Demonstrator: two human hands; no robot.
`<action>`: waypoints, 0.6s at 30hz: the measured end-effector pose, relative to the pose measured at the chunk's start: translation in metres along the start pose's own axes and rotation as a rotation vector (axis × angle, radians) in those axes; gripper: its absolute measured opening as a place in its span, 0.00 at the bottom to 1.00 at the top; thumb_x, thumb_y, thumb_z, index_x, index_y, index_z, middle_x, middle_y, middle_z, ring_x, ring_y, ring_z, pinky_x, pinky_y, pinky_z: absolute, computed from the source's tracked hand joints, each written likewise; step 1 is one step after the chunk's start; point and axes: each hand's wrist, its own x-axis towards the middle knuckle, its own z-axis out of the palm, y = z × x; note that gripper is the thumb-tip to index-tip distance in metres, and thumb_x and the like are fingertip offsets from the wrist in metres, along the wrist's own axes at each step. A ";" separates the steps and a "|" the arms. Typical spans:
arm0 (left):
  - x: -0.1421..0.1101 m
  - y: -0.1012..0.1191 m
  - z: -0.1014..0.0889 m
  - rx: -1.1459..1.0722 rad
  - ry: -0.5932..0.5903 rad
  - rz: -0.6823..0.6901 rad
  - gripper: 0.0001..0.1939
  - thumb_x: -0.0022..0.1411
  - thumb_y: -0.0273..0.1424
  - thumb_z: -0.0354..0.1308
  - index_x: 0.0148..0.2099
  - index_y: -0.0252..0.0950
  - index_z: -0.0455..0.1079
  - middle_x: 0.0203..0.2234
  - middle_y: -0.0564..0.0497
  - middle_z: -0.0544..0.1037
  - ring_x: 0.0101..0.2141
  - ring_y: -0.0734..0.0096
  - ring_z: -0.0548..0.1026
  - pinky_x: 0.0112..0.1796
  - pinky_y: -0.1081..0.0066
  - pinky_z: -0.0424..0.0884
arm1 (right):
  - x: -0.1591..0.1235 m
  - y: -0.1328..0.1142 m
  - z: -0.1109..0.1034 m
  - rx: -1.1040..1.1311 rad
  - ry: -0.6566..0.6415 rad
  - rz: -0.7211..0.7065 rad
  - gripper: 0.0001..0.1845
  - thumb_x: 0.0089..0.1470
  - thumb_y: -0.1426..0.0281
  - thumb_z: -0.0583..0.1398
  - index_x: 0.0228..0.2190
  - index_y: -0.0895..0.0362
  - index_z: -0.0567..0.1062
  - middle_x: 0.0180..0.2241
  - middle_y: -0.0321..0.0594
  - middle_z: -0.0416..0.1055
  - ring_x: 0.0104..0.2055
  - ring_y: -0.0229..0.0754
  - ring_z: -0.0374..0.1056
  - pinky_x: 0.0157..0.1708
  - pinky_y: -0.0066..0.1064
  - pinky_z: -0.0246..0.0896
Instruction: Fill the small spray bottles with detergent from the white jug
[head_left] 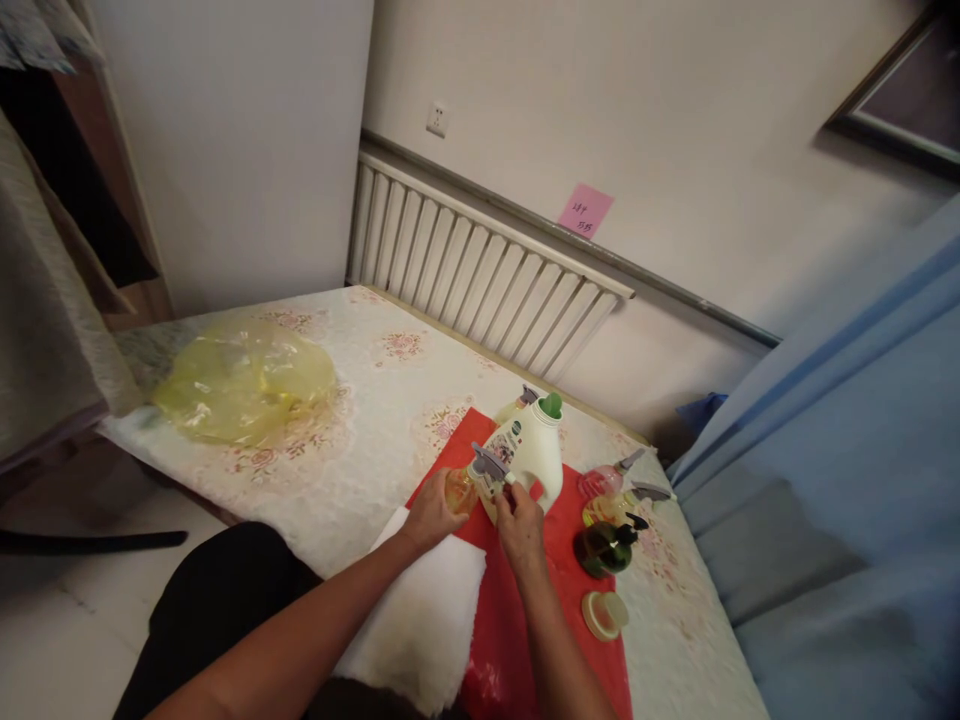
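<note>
My left hand [430, 515] is wrapped round a small orange pump bottle [460, 491] above a red mat [517, 610]. My right hand [519, 520] pinches the bottle's grey pump head [489, 466]. Just behind stands a white jug with a green cap [534, 450], and another yellowish pump bottle [516, 405] is partly hidden behind it. To the right of my hands lie a pink pump bottle [604, 482], a yellow one [611, 507] and a dark green one [604, 547].
A round lidded jar [604, 613] lies on the floral mattress [360, 400] near the mat's right edge. A white towel [420, 620] lies at the front. A yellow plastic bag [244, 380] sits far left. A radiator [480, 270] lines the wall; blue fabric [825, 480] hangs right.
</note>
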 end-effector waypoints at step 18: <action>-0.068 0.144 -0.051 -0.465 -0.382 -0.039 0.43 0.44 0.28 0.69 0.63 0.39 0.59 0.53 0.43 0.73 0.53 0.51 0.72 0.53 0.55 0.69 | -0.063 -0.040 -0.109 0.854 -0.048 0.160 0.16 0.45 0.66 0.69 0.38 0.54 0.77 0.32 0.35 0.75 0.24 0.33 0.62 0.23 0.24 0.55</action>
